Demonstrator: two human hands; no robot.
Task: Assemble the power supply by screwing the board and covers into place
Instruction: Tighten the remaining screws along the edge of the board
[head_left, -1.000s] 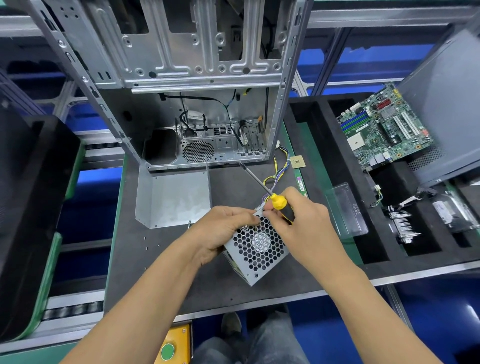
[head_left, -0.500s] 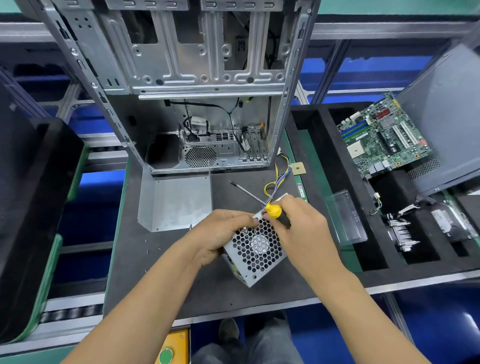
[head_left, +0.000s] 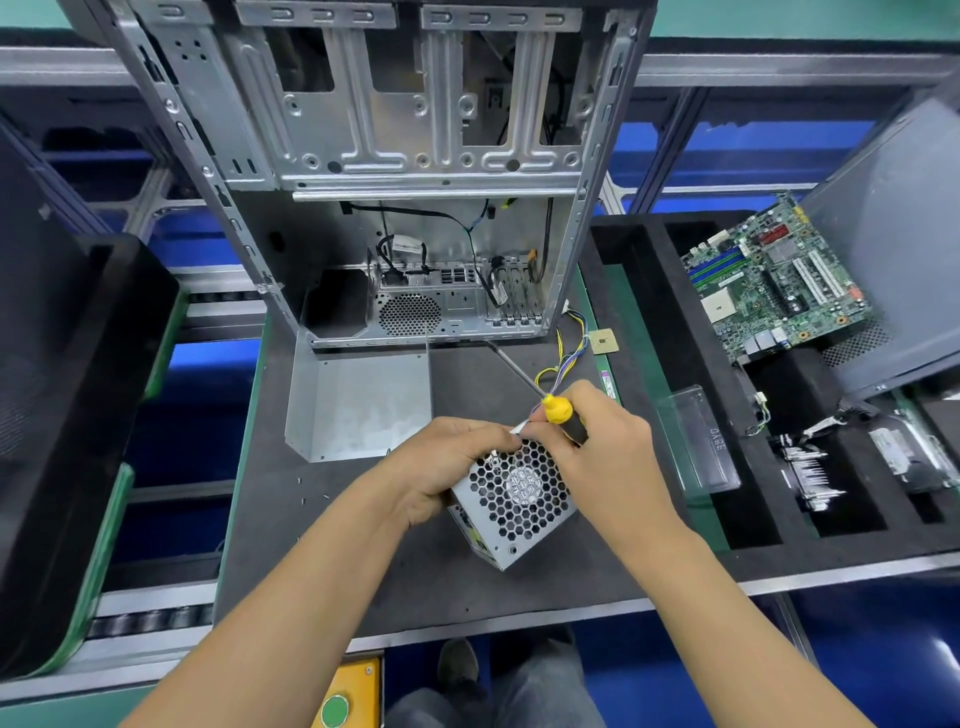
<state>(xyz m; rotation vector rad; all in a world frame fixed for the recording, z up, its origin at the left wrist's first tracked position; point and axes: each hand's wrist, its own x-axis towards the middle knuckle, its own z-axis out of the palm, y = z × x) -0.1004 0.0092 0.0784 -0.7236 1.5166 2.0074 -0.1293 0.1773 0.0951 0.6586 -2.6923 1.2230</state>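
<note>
— While both hands are busy at the middle of the dark mat (head_left: 311, 519), where is the power supply (head_left: 511, 499)?

— On the mat, tilted, its honeycomb fan grille facing up. The left hand (head_left: 447, 467) has its fingers curled round the upper left edge of the box. The right hand (head_left: 605, 441) grips a screwdriver (head_left: 558, 410) with a yellow and black handle, whose shaft points up and left, away from the box, toward the computer case (head_left: 415, 182).

— Can you read anything on it?

— A round sticker sits at the fan hub and a label shows on the low side wall, but both are too small to read. Coloured wires (head_left: 566, 358) run from behind the right hand toward the case.

— Any writing elsewhere?

— Embossed letters show on the clear plastic tray (head_left: 701, 447) to the right, but I cannot make them out. A small square chip (head_left: 602, 341) lies just beside the case's corner. The motherboard (head_left: 774, 280) leans in the black foam tray (head_left: 649, 322); its markings are illegible.

— And by the case?

— A bent metal cover (head_left: 358, 405) lies on the mat, touching the case's front edge. A green button (head_left: 334, 711) sits on a yellow box at the bottom.
</note>
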